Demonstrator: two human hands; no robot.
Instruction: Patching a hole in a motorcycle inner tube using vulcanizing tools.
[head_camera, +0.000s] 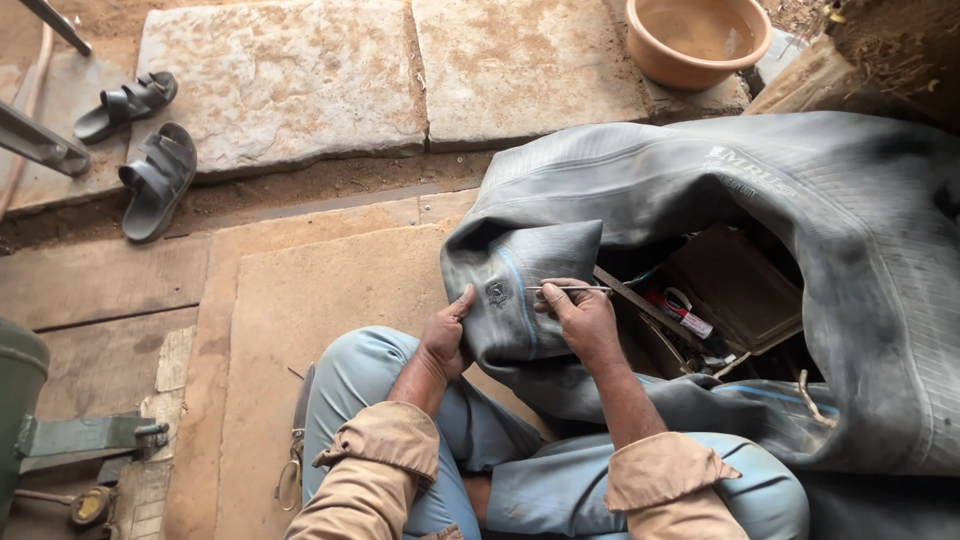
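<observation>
Gripping fold of grey inner tube (520, 290) over your knee: left hand (445, 335) closed on rubber, right hand (585, 320) pinching thin metal tool (570, 288) against it. Risk: tool skids, gouges tube or left thumb if fold slackens.

So the ground here is a worn wooden floor (300, 300) of tan boards, butting up against a strip of dirt and two big rough stone slabs (285, 80) further out. A pair of grey sandals (150, 140) sits at the slabs' left edge, an orange plastic basin (698, 40) rests on the far right slab, and a huge grey rubber inner tube (800, 200) is heaped over the boards on the right. There's also scissors (295, 450) lying on the boards by the seated person's leg, plus a green metal stand (60, 430) at the left edge.
</observation>
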